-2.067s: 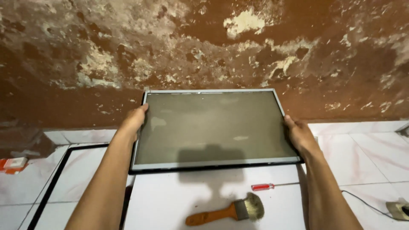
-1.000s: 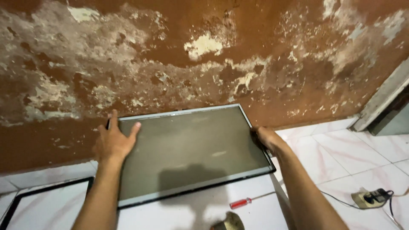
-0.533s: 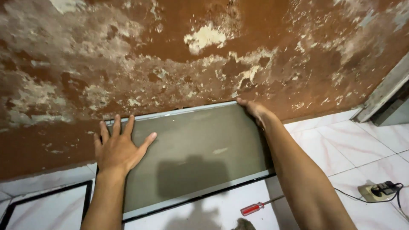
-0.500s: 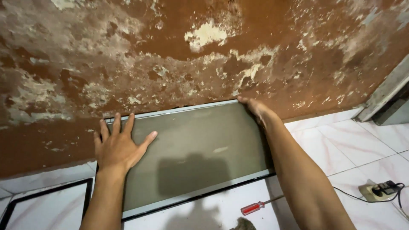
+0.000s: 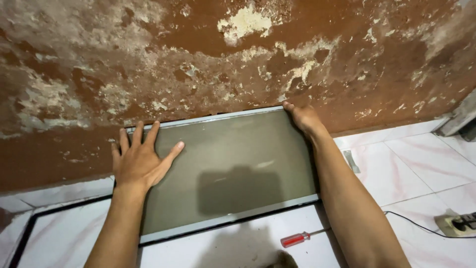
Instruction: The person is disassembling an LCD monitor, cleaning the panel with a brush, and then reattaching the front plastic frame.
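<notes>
1. Wall (image 5: 238, 54): red-brown with peeling, patchy paint. It served as the backstop for the panel's top edge.
2. Tiled floor (image 5: 426, 168): white tiles carried the panel's bottom edge, so the load sat there and not in the hands.
3. Flat display panel (image 5: 233, 168): grey matte face with a thin pale frame, tilted, top edge against the wall and bottom edge on the floor.
4. Black-edged frame (image 5: 29, 223): lay flat on the floor at the left and passed under the panel's bottom edge.
5. Left hand (image 5: 141, 159): fingers fully spread, palm flat on the panel's upper-left face. Gripped nothing; pressing looked meant to stop a slide.
6. Right hand (image 5: 303, 118): fingers curled over the top-right corner, steadying it at the wall.
7. Red-handled screwdriver (image 5: 297, 239): on the floor just below the panel's bottom edge, untouched.
8. Power strip (image 5: 458, 223): at the right edge of the floor, its cable running left.
</notes>
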